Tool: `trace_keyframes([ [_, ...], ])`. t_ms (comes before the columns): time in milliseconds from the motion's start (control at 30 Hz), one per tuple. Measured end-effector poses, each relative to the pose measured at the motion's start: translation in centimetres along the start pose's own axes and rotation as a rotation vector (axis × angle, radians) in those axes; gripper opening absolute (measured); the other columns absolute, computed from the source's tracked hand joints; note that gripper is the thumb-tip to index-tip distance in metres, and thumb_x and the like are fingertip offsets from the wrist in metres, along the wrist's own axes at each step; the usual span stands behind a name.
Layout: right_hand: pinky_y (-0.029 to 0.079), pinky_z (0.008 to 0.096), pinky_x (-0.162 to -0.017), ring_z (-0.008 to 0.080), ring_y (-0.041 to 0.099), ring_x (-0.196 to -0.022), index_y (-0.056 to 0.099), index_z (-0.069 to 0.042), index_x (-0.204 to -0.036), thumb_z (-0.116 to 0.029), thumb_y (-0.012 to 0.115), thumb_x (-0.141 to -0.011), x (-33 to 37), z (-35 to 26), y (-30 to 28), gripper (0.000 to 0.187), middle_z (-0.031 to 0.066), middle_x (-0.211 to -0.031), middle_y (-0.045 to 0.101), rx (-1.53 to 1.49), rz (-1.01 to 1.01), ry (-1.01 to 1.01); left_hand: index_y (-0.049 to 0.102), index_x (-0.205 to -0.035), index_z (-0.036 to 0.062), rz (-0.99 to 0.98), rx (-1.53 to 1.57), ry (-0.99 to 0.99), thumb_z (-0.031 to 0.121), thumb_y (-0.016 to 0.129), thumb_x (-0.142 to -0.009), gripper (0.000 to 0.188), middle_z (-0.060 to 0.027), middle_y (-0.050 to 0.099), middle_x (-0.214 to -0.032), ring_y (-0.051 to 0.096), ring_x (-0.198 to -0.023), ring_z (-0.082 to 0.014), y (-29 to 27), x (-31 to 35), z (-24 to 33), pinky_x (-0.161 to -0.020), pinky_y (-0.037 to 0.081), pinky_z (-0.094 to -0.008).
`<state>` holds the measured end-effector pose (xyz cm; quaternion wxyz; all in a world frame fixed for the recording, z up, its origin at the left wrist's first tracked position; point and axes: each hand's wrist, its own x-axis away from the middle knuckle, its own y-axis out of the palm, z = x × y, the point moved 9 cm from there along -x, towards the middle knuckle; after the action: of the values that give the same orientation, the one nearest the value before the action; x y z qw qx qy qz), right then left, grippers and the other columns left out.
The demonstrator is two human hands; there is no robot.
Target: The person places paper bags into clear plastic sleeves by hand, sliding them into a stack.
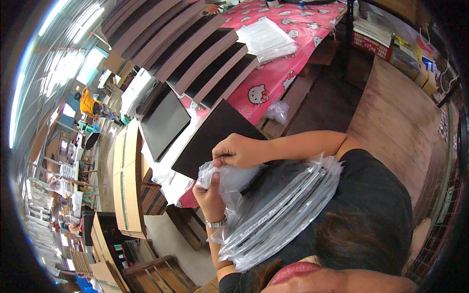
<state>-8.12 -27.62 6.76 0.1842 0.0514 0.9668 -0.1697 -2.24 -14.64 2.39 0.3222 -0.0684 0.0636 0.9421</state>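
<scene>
My left hand [209, 198], with a metal-band watch [216, 223] at the wrist, pinches the edge of a clear plastic bag [229, 180]. Close above it, my right hand [239, 150] grips the same bag's edge between thumb and bent fingers. A thick sheaf of clear plastic sleeves [283, 215] rests against my chest, beside the bag. Just beyond my hands lies a flat black board [220, 134] on the table; part of it is hidden behind my right hand and the bag. Another dark panel [166, 124] lies to its left.
Stacked black panels with pinkish edges [205, 63] stand on a table with a pink patterned cover [259, 93]. More clear sleeves [267, 40] lie at its far side. Cardboard sheets [127, 176] stand at left, a wooden surface [395, 117] at right. A person in orange [89, 105] is far off.
</scene>
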Motion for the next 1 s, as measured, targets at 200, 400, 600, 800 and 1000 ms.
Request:
trace_keyframes([
  [200,0.044,0.0341,-0.059,0.0283,0.055,-0.062,0.06,0.0,-0.08,-0.015,0.062,-0.084,0.5,-2.2,-1.4,0.016,0.0148,-0.071,0.059,0.135,0.235,-0.298,0.063,-0.096,-0.0022,0.097,0.206,0.061,0.001,0.064,-0.078,0.019,-0.0062,0.066,-0.087,0.06,-0.076,-0.0117,0.6,-1.0,1.8,-0.07,0.046,-0.0242],
  [400,0.046,0.0393,-0.063,0.0342,0.061,-0.073,0.063,-0.003,-0.082,-0.016,0.06,-0.083,0.2,-0.7,-1.1,0.013,0.0173,-0.073,0.061,0.245,0.238,-0.17,0.061,-0.078,0.0012,0.185,-0.01,0.066,0.002,0.068,-0.074,0.008,-0.0011,0.06,-0.069,0.052,-0.057,-0.0079,0.6,-0.6,2.9,-0.054,0.04,-0.0202],
  [600,0.044,0.0289,-0.062,0.0152,0.056,-0.068,0.062,-0.001,-0.083,-0.015,0.062,-0.084,-1.2,-0.6,-3.2,0.013,0.0059,-0.073,0.058,-0.023,0.276,-0.266,0.051,-0.081,0.0095,0.241,0.284,0.066,0.009,0.068,-0.081,0.017,0.004,0.054,-0.074,0.047,-0.065,-0.0032,1.3,-2.1,1.4,-0.055,0.034,-0.0177],
  [800,0.042,0.0301,-0.056,0.0106,0.053,-0.061,0.056,0.0,-0.072,-0.016,0.063,-0.084,-1.1,1.8,-2.2,0.021,0.0041,-0.064,0.055,-0.059,0.261,0.041,0.049,-0.074,0.008,0.148,0.244,0.017,0.003,0.066,-0.079,0.018,0.0012,0.056,-0.076,0.05,-0.066,-0.0065,0.6,-2.3,1.0,-0.059,0.04,-0.019],
  [1000,0.045,0.029,-0.06,0.0128,0.056,-0.071,0.063,-0.001,-0.08,-0.005,0.065,-0.08,-0.9,-1.9,-3.9,0.005,0.0035,-0.079,0.057,0.076,0.402,-0.342,0.046,-0.072,0.0084,0.092,0.159,0.085,-0.001,0.065,-0.078,0.022,0.0018,0.05,-0.074,0.043,-0.061,-0.0053,1.6,-2.1,1.5,-0.052,0.034,-0.0194],
])
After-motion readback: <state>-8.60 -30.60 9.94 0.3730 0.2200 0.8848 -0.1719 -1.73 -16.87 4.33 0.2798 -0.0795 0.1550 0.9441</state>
